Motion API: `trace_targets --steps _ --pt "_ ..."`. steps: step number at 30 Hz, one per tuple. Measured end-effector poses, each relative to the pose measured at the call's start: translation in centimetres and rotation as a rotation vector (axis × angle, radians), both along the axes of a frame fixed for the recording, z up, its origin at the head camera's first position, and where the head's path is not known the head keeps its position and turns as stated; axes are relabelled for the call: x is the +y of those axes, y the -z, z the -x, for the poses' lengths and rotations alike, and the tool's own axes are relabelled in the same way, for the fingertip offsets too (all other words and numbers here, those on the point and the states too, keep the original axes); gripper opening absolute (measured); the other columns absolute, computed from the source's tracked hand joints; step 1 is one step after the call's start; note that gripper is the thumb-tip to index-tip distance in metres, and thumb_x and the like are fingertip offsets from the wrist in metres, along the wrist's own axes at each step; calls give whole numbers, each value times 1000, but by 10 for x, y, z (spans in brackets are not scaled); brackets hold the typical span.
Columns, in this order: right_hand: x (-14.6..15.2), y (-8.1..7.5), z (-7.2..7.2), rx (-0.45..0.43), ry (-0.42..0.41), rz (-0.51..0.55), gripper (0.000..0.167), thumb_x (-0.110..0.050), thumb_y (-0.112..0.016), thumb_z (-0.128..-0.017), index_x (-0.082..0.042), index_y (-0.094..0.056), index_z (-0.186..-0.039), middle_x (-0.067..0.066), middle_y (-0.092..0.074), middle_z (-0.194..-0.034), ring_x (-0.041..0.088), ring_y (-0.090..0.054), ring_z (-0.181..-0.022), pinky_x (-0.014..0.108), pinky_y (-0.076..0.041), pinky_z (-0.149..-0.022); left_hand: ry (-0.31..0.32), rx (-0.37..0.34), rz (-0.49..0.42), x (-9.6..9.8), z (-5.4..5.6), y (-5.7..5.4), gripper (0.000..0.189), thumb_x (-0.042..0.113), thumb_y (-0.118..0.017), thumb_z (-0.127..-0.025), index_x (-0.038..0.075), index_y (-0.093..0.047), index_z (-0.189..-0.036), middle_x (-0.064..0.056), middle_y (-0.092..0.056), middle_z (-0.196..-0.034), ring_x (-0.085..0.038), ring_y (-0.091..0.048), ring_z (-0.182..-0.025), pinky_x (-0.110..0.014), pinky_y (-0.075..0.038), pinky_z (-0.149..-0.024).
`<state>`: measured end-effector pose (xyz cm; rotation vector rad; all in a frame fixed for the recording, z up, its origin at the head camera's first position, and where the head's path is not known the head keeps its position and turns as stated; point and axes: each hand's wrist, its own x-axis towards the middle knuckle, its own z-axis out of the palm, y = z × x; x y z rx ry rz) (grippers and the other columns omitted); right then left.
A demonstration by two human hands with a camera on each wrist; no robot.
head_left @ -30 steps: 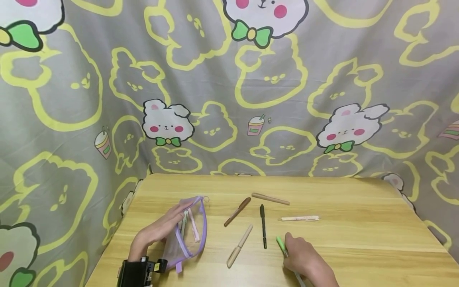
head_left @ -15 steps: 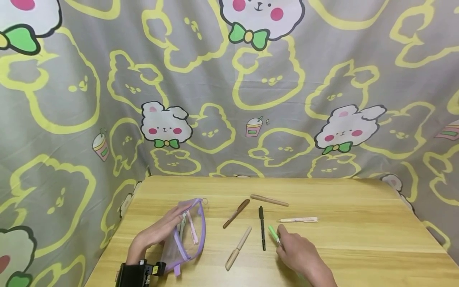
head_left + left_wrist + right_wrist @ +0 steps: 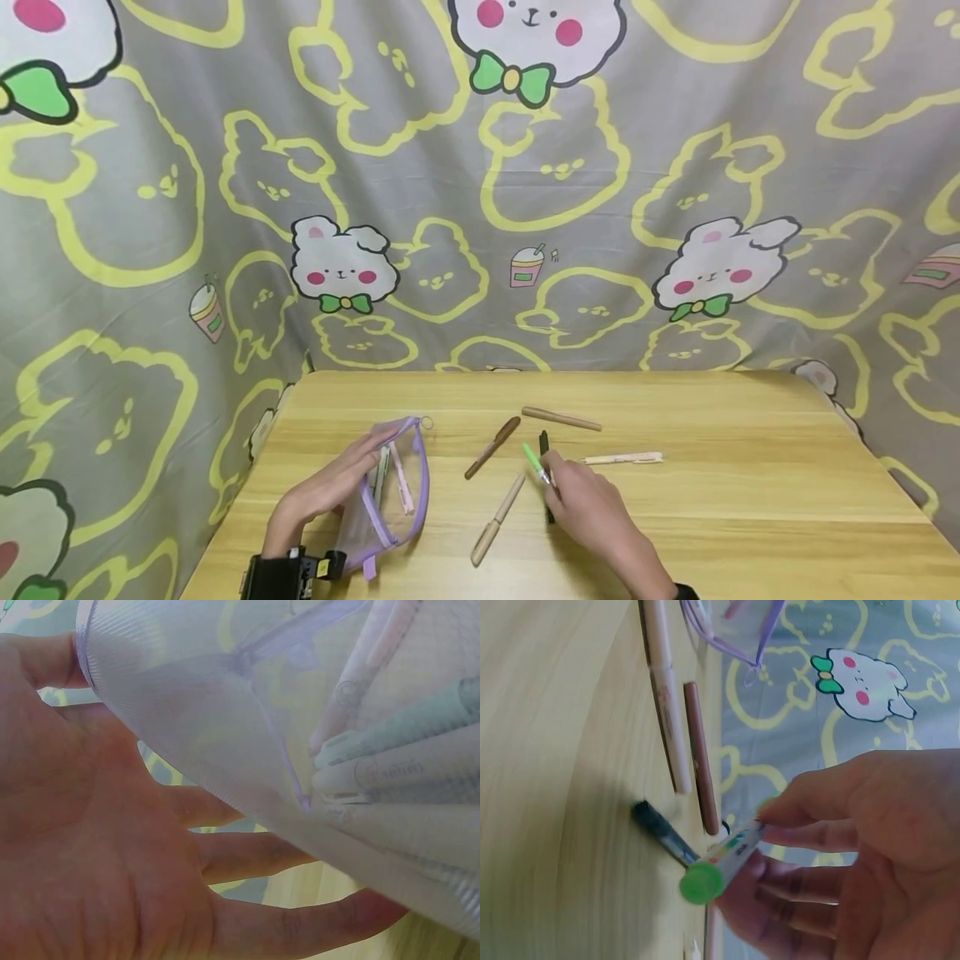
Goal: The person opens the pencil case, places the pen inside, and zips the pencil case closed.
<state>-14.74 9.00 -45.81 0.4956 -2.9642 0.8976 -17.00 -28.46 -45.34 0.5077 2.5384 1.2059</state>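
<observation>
A purple-edged translucent mesh pencil pouch point(image 3: 386, 493) lies at the left with its mouth gaping; several pens point(image 3: 397, 769) show through the mesh. My left hand point(image 3: 330, 479) holds it along its upper left side, its fingers partly hidden behind the mesh in the left wrist view. My right hand point(image 3: 588, 504) pinches a white marker with green ends point(image 3: 731, 859) above the table. Beneath that hand lies a black pen point(image 3: 544, 439), partly covered. A beige pen point(image 3: 497, 521) and a brown pen point(image 3: 492, 447) lie between the hands.
A light brown pen point(image 3: 562, 418) lies farther back, and a white pen point(image 3: 624, 458) lies right of the right hand. The wooden table point(image 3: 750, 517) meets a grey patterned curtain point(image 3: 465, 192) at its back and sides.
My right hand has moved left and slightly up with the green-ended marker, from beside the black pen to over it. My left hand and the pouch stay nearly where they were.
</observation>
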Motion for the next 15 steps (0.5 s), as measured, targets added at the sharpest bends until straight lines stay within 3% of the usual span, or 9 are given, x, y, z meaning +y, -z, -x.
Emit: trace_targets --steps 9,15 --pt "-27 -4 9 32 -93 41 48 6 -71 -77 -4 -65 -124 -5 -51 -72 11 -44 -58 24 -37 -44 3 11 -12 0 -2 -3 51 18 -28 -113 3 -26 -162 -31 -15 -166 -56 -6 -150 -80 -3 -112" --pt "-48 -4 13 25 -136 54 42 6 -72 -80 -3 -65 -121 -4 -54 -75 8 -46 -58 22 -40 -44 15 26 -21 -1 -1 -4 51 15 -29 -112 2 -27 -161 -31 -16 -165 -56 -6 -150 -79 -4 -113"
